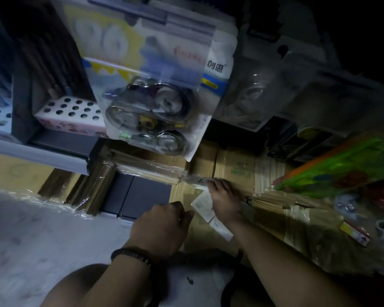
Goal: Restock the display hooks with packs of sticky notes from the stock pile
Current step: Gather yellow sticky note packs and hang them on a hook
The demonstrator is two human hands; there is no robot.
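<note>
Nearest us, our left hand (162, 220) is curled, and we cannot tell if it holds anything. Beyond it, our right hand (224, 196) pinches crinkled clear plastic film (195, 178) on the brown cardboard stock cartons (233, 169). No sticky-note packs visible yet; probably light and slick, so we'd grip them by the header.
</note>
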